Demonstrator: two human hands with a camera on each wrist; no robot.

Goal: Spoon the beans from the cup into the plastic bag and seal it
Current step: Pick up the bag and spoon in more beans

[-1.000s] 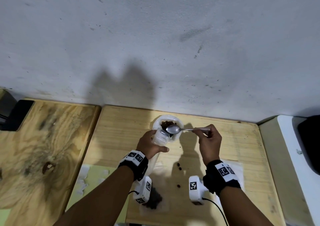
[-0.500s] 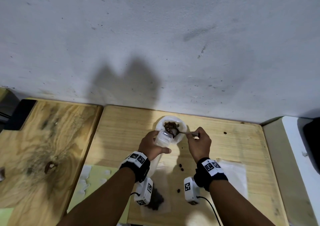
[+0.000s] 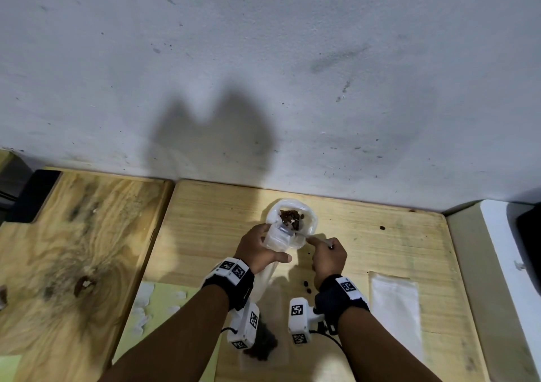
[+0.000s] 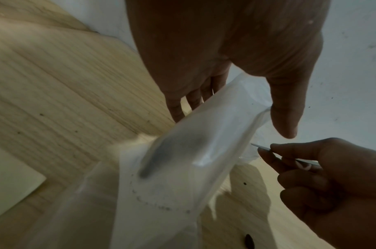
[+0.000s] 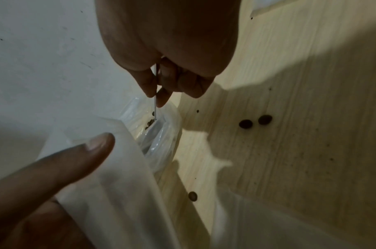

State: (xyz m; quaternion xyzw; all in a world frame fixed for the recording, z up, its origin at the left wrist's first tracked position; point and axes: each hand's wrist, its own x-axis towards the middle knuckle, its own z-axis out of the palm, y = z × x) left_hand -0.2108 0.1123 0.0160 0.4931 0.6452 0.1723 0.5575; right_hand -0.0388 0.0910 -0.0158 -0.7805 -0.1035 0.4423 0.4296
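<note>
Pale wooden tabletop (image 3: 222,220) runs up to a scuffed grey-white wall (image 3: 263,59), and both hands work at its far middle. From the grip outward: the right hand (image 3: 329,257) pinches the thin metal handle of a spoon (image 5: 155,94) between thumb and fingertips, the other fingers curled in; the bowl of the spoon is hidden inside the bag mouth, so its load cannot be seen. At nine o'clock from it, the left hand (image 3: 257,250) holds the clear plastic bag (image 3: 278,236) up by its mouth, fingers behind the film and the thumb (image 4: 286,116) stretched across the front edge.

At twelve o'clock from the hands stands the white cup (image 3: 310,220), tucked against the bag mouth, with brown beans (image 3: 289,217) heaped inside; where the cup rim ends and the bag film begins is hard to make out. The bag's lower length hangs down toward six o'clock under the left wrist, partly covered by the wrist camera, and a dark clump of beans (image 3: 263,345) shows through its bottom on the tabletop.

Loose beans (image 5: 255,122) lie on the wood at five o'clock of the right hand, and one more (image 3: 382,228) at three o'clock near the wall. A flat white bag or sheet (image 3: 395,308) lies at four o'clock; which it is cannot be told. A darker knotted board (image 3: 73,250) adjoins at nine o'clock, a white unit at three o'clock is cut off by the frame.
</note>
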